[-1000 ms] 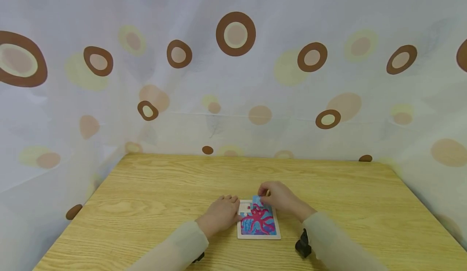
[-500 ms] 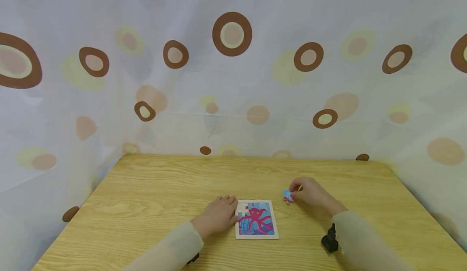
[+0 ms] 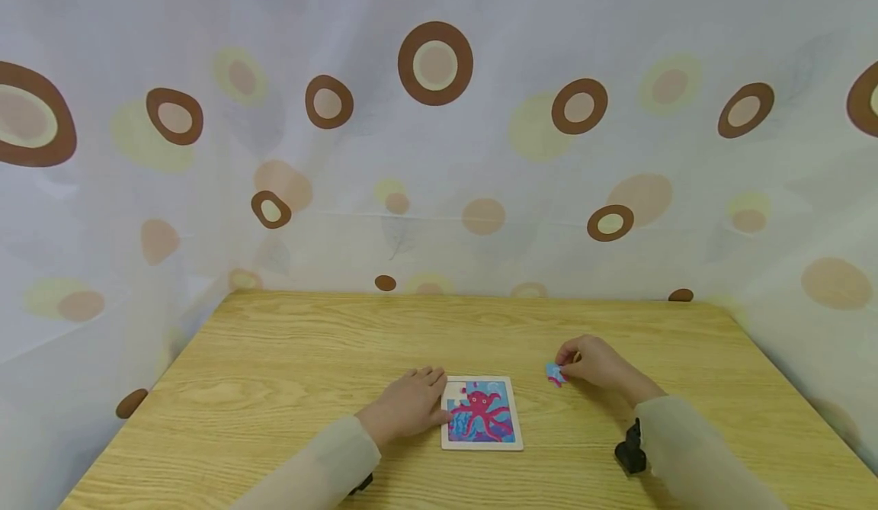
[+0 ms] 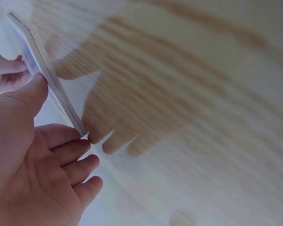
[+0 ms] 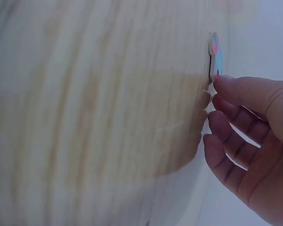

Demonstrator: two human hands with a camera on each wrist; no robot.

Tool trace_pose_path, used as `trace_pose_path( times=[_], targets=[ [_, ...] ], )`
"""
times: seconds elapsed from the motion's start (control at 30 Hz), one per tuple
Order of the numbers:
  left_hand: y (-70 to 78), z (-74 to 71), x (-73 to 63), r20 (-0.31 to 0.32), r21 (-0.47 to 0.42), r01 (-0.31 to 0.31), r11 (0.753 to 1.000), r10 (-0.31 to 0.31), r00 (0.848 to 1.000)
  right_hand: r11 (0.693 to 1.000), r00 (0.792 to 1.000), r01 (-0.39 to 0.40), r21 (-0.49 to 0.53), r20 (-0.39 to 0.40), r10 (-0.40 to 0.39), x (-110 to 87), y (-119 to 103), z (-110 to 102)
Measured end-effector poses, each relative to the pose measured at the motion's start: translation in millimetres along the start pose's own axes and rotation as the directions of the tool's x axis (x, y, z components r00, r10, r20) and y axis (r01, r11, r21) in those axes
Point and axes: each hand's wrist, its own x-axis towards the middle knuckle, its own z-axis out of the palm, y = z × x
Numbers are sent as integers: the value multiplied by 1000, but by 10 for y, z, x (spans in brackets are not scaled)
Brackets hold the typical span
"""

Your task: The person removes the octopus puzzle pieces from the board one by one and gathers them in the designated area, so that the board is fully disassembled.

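Note:
A square jigsaw puzzle board point(image 3: 483, 446) with a white frame and a pink octopus on blue lies on the table. Its upper left corner shows a pale gap where no picture covers the base. My left hand point(image 3: 406, 407) rests along the board's left edge; in the left wrist view the thumb touches the frame and the fingers extend beside it. To the right of the board, my right hand point(image 3: 598, 364) pinches a blue and pink puzzle piece point(image 3: 554, 373). That piece lies at the tabletop, under thumb and fingertips in the right wrist view.
The wooden table point(image 3: 329, 342) reaches back to a white curtain point(image 3: 439, 251) patterned with brown and beige rings. A black strap device point(image 3: 631, 453) sits on the right wrist.
My right hand has lifted the puzzle piece away from the board's top and carried it right, down to the table. The left hand has stayed at the board's left edge.

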Motion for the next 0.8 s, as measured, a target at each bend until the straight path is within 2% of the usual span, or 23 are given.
trace_pose_path(
  times=[0.3,0.47,0.63,0.8],
  targets=[
    [-5,21,12,1,6,0,1000,0,1000,1000,1000,-15,11,8,15,-2,-27,4],
    [-4,31,19,0,10,-2,1000,2,1000,1000,1000,8,24,0,-8,24,-76,-11],
    [-4,45,21,0,17,5,1000,-5,1000,996,997,83,21,-9,-82,102,-278,51],
    [1,56,30,-9,20,7,1000,-7,1000,989,989,145,32,27,-146,157,-544,216]
  ],
)
